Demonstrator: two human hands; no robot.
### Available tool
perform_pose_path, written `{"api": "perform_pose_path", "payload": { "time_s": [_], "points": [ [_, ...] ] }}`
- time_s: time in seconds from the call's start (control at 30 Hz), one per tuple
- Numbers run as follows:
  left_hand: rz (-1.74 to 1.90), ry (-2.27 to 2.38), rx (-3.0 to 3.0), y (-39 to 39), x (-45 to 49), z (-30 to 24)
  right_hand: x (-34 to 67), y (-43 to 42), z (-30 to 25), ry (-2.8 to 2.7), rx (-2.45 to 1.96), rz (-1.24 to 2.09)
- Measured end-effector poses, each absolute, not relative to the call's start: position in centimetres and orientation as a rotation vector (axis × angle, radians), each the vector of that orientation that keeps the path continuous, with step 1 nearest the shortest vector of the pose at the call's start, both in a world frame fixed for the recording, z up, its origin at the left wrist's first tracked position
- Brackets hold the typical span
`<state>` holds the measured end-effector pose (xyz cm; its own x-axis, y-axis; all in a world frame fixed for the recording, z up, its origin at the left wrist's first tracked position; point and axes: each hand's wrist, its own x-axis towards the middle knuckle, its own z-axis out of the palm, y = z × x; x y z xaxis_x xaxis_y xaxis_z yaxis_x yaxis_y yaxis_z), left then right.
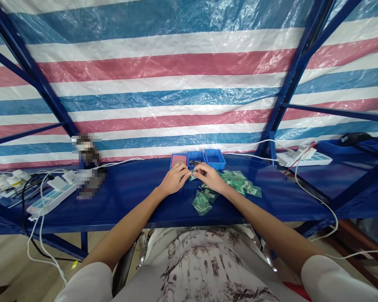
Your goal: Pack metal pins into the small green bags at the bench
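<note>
My left hand (175,178) and my right hand (209,177) meet at the fingertips over the blue table (129,201). Both are closed in a pinch around something small that I cannot make out. Just below the right hand lie a few green flat packets (202,203), which look like green pieces in clear plastic. More green packets (239,182) are heaped to its right. Behind the fingers stand three small blue bins: the left bin holds a flat pink piece (179,159), the middle bin (196,155) has small dark metallic parts, and the right bin (215,159) is beside it.
A white power strip (52,199) with cables and several small white bottles (6,183) is at the left. Another power strip (304,157) lies at the right. Blue metal posts (286,92) frame the table, with a striped plastic sheet (170,67) behind.
</note>
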<state>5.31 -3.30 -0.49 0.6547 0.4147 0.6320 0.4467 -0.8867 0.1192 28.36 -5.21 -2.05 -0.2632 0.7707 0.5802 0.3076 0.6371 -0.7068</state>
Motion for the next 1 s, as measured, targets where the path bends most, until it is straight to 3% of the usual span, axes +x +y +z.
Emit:
{"api": "perform_pose_path", "payload": {
  "time_s": [0.27, 0.6, 1.0],
  "points": [
    [-1.088, -0.744, -2.795, -3.0, 5.3, -0.7, 28.6, -4.9, -2.7, -1.884, -0.889, 0.556],
    [-1.100, -0.798, -2.775, -2.3, 4.7, -1.1, 30.0, -3.7, -3.0, -1.475, -0.946, 0.744],
    [-1.083, -0.807, -2.738, -1.4, 3.8, -1.2, 34.9, -0.6, -4.6, -1.057, -1.125, 0.488]
  ]
}}
